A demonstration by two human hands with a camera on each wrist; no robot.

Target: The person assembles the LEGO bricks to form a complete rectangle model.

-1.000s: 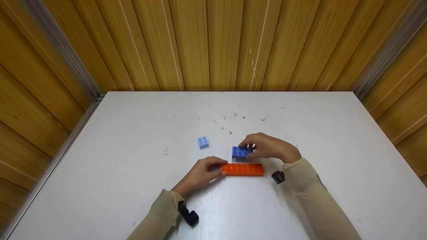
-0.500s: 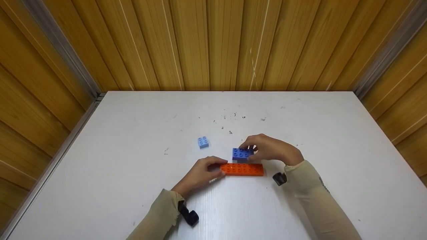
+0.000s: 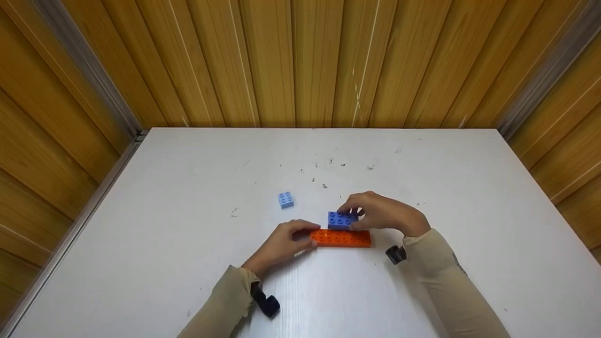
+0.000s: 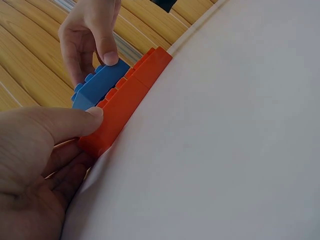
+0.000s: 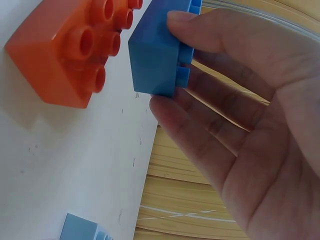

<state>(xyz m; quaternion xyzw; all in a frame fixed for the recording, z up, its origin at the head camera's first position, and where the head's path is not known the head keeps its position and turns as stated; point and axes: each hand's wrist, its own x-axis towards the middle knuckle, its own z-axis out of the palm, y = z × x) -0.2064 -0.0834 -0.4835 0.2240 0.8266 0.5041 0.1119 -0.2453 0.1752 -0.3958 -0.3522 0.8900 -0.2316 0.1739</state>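
A long orange brick (image 3: 342, 238) lies on the white table (image 3: 188, 244). My left hand (image 3: 281, 244) grips its left end, thumb and fingers pinching it (image 4: 95, 112). My right hand (image 3: 380, 212) holds a dark blue brick (image 3: 341, 219) by its right end, just above the orange brick's far side. In the left wrist view the blue brick (image 4: 97, 85) lies along the orange brick (image 4: 125, 105). In the right wrist view the blue brick (image 5: 157, 50) sits between thumb and fingers beside the orange brick (image 5: 70, 50).
A small light blue brick (image 3: 285, 200) stands alone on the table to the left, also seen low in the right wrist view (image 5: 82, 229). Small dark specks (image 3: 324, 171) dot the table behind. Wooden walls (image 3: 300, 61) enclose the table on three sides.
My right hand has brought the dark blue brick down and slightly nearer, close over the orange brick. My left hand and the orange brick have stayed still.
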